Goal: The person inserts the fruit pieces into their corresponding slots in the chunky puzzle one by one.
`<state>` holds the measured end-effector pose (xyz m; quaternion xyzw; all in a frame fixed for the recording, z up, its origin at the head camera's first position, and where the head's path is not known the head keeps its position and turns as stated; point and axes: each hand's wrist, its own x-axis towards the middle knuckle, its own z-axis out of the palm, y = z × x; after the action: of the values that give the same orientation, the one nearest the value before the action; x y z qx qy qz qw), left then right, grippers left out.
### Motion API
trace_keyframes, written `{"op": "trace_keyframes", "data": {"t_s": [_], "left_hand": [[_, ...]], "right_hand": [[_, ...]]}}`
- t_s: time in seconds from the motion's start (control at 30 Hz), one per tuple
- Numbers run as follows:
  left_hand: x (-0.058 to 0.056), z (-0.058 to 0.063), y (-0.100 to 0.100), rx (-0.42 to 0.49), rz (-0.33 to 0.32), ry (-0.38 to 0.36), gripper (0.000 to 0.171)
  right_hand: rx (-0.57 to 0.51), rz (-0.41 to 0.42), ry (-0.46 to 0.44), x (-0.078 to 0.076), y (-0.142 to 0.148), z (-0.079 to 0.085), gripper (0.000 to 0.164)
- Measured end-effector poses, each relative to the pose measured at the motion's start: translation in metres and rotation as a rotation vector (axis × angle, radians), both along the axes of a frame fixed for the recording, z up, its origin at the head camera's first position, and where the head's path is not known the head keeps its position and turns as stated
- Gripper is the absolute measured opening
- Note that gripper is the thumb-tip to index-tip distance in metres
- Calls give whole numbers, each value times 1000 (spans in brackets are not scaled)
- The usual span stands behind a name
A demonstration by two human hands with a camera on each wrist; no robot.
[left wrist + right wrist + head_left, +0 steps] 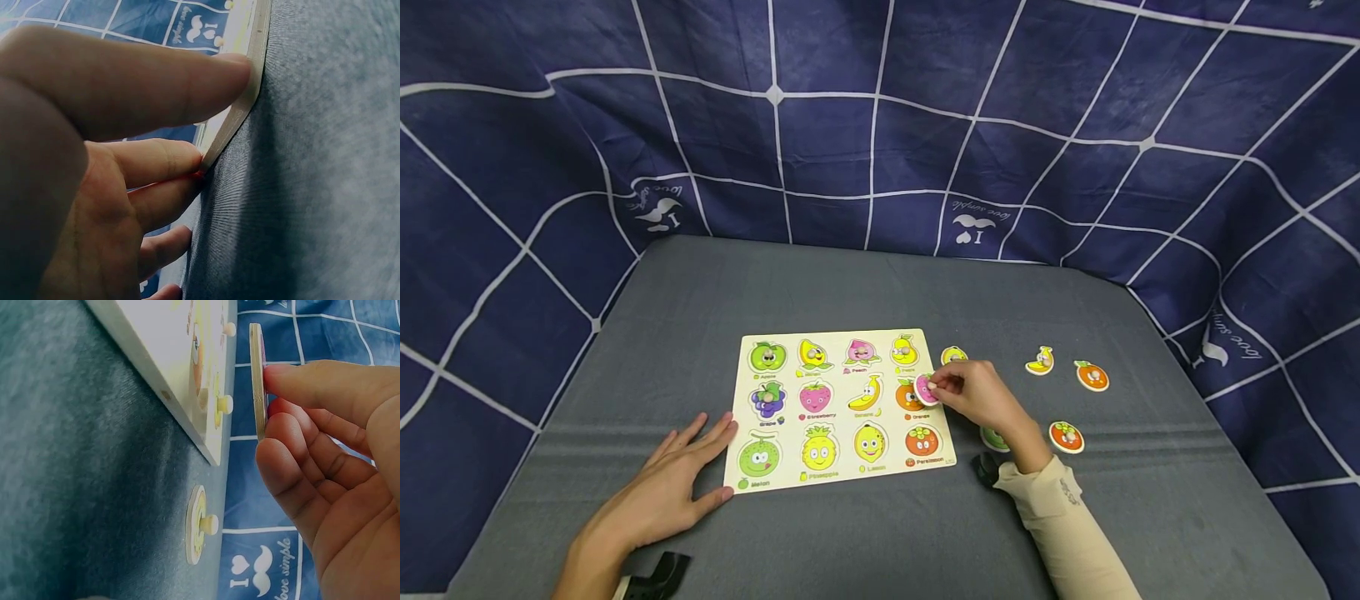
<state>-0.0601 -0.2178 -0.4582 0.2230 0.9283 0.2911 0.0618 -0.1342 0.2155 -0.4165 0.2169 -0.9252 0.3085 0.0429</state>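
Observation:
A wooden fruit puzzle board (838,415) lies on the grey cloth. My left hand (662,483), fingers spread, touches the board's left edge; in the left wrist view the thumb (206,81) rests against its corner. My right hand (981,396) pinches a pink puzzle piece (926,390) over the board's right edge, beside the orange picture. Seen from the right wrist, that piece (257,381) is edge-on and raised off the board. Its knob is hidden by the fingers. A pear piece (905,350) with a knob sits in the board's top right slot.
Right of the board lie a lemon piece (954,355), a banana piece (1040,361), an orange piece (1092,377) and a persimmon piece (1066,437). A green piece (994,439) is partly covered by the right hand. Blue checked cloth (880,125) hangs around the table.

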Motion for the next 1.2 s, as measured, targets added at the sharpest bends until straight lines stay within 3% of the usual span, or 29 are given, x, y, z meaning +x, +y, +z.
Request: {"op": "trace_keyframes", "data": {"t_s": [0.7,1.2], "left_hand": [[0,1,0,5,-11,7,82],[0,0,0,8,-16,23,82]], "right_hand": [[-15,43,2,-11,-19,0,6],[-30,73,-48,-13,-34,3,5]]}}
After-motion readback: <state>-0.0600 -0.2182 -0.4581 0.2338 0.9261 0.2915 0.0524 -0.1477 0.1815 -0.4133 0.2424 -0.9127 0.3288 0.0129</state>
